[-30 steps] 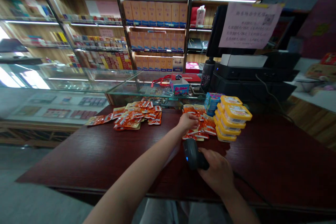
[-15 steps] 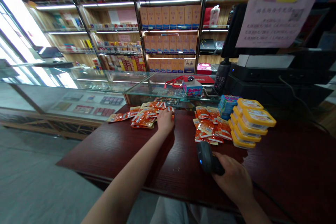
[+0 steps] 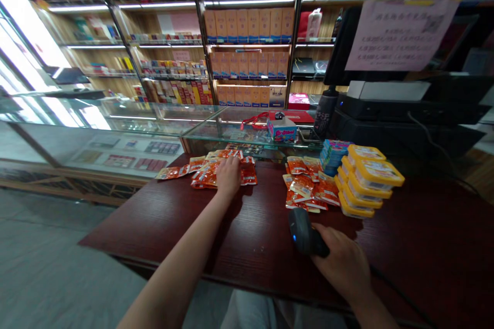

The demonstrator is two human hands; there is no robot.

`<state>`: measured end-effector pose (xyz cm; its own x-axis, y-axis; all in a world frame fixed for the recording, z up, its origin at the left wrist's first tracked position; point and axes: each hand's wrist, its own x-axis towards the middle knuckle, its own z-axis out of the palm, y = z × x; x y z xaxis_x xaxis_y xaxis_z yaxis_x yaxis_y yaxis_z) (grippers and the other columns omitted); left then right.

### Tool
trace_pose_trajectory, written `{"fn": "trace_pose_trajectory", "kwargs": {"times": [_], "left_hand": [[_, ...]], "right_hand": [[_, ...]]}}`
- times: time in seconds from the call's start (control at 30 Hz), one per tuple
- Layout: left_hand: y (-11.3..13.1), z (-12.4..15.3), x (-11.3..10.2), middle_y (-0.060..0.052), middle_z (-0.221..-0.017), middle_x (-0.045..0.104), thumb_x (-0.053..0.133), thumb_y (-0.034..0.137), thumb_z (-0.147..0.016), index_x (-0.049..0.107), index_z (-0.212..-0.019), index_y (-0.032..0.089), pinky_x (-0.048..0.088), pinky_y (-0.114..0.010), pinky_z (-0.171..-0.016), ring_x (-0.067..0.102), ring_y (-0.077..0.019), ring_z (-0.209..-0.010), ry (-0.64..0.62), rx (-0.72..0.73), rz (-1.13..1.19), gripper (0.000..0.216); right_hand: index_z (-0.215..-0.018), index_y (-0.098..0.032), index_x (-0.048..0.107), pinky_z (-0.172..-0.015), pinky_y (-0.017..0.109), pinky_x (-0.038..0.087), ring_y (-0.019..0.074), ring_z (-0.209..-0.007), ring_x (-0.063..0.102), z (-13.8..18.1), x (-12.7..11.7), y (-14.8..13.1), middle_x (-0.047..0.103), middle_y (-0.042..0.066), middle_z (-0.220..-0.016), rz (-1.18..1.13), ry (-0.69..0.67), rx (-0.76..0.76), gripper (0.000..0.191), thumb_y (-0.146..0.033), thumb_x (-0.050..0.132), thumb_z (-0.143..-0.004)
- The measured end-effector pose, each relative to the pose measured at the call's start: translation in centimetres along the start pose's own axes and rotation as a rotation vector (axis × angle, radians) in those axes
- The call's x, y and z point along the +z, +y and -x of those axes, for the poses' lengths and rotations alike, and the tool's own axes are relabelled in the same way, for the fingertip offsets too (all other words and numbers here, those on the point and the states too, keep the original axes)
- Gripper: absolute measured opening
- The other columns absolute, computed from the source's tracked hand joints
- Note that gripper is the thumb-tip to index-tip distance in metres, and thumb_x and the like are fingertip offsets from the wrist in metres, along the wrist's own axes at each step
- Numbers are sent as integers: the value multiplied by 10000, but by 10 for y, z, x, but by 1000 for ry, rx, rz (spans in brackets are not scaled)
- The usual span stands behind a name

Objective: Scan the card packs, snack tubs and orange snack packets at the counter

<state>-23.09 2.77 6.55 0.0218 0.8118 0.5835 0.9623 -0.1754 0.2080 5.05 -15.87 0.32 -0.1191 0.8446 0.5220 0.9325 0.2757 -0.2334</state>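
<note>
My left hand (image 3: pixel 228 176) reaches across the dark red counter (image 3: pixel 250 236) and rests on the left pile of orange snack packets (image 3: pixel 204 170), its fingers curled over the packets. My right hand (image 3: pixel 343 262) grips a black handheld barcode scanner (image 3: pixel 303 232) with a blue light, held low over the counter and aimed toward the right pile of orange packets (image 3: pixel 309 187). A cable trails from the scanner toward the right.
Stacked yellow-lidded tubs (image 3: pixel 368 180) and blue packs (image 3: pixel 332 154) sit right of the packets. A glass display case (image 3: pixel 162 123) with a small box (image 3: pixel 283 129) runs behind. A black till with a paper notice (image 3: pixel 401 36) stands at the right; stocked shelves (image 3: pixel 247 36) fill the back.
My left hand left the right pile of packets and moved left onto the left pile. My right hand has kept the scanner nearly still.
</note>
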Motion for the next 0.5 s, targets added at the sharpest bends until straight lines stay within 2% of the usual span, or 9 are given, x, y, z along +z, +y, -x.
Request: {"fn": "trace_pose_trajectory", "kwargs": {"times": [0.1, 0.17, 0.23, 0.3, 0.4, 0.5], "left_hand": [[7, 5, 2, -67, -859, 600, 426, 269, -903, 501, -924, 202, 454, -372, -749, 617, -241, -827, 92, -221, 320, 103], [10, 11, 8, -14, -758, 569, 426, 293, -902, 443, -897, 213, 477, -351, -665, 630, -203, -674, 122, -335, 631, 82], [14, 18, 15, 19, -731, 555, 438, 319, -891, 398, -873, 222, 497, -333, -615, 629, -170, -595, 133, -393, 966, 106], [18, 27, 19, 18, -767, 580, 499, 348, -855, 395, -846, 221, 520, -331, -631, 650, -162, -636, 156, -391, 1197, 165], [25, 38, 18, -23, -847, 644, 614, 369, -783, 477, -765, 194, 522, -328, -759, 655, -175, -819, 174, -294, 1209, 223], [30, 46, 16, -56, -859, 676, 580, 373, -815, 566, -707, 172, 498, -320, -823, 631, -183, -880, 134, -238, 1088, 229]], "right_hand": [[-1112, -207, 576, -736, 329, 438, 226, -832, 652, -1, -2, -1, 699, 39, -902, 5, 6, 0, 340, -192, 569, -772], [-1105, -207, 584, -736, 327, 444, 224, -837, 654, -1, -3, -2, 701, 38, -916, 8, 1, 5, 341, -189, 567, -766], [-1098, -206, 591, -742, 327, 447, 225, -842, 656, -1, -3, -2, 703, 43, -924, 10, -5, 8, 331, -191, 561, -769], [-1096, -206, 592, -744, 329, 448, 228, -852, 657, -1, -3, -2, 704, 49, -931, 9, -15, 10, 328, -191, 554, -770], [-1098, -209, 592, -737, 330, 455, 230, -864, 659, -1, -4, -2, 705, 52, -942, 14, -29, 9, 338, -183, 551, -763], [-1098, -211, 595, -733, 342, 465, 240, -874, 661, -2, -5, -3, 707, 60, -956, 10, -32, 18, 336, -192, 547, -766]]}}
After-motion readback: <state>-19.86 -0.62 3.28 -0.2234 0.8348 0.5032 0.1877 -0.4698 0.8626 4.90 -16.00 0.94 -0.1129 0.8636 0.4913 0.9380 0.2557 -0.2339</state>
